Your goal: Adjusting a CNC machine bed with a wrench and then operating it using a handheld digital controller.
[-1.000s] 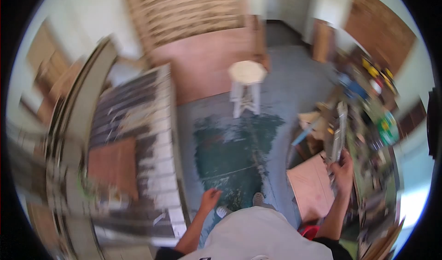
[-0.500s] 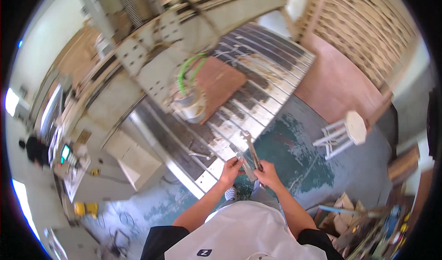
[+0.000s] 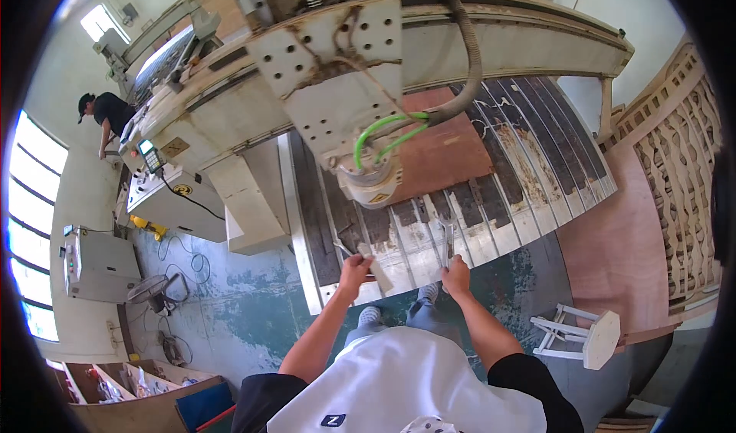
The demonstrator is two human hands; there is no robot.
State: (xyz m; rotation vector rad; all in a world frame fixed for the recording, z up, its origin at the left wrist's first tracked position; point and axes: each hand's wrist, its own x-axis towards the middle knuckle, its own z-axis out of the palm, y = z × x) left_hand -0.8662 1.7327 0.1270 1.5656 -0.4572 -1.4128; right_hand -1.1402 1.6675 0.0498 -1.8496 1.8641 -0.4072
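Observation:
My left hand (image 3: 355,270) is closed at the near edge of the slotted machine bed (image 3: 406,234). A flat, pale strip-like piece (image 3: 379,273) sticks out from its fingers on the right. Just beyond those fingers shows the end of a metal tool, apparently a wrench (image 3: 342,246); whether the hand grips it too I cannot tell. My right hand (image 3: 457,275) is wrapped round an open-end wrench (image 3: 448,237), its jaw pointing away over the bed. Ahead of both hands, the machine's round spindle (image 3: 373,184) with green hoses hangs over a reddish-brown board (image 3: 445,149).
A white stool (image 3: 598,337) and wavy-cut wood panels (image 3: 675,203) stand at the right. Control cabinets (image 3: 180,203), cables and a fan (image 3: 153,289) are at the left. A divided wooden box (image 3: 130,391) sits lower left. Another person (image 3: 111,115) works far left.
My hands have moved apart, the left one to the bed beside the lying tool, the right still holding the wrench. The view has swung left, bringing the other person fully into sight.

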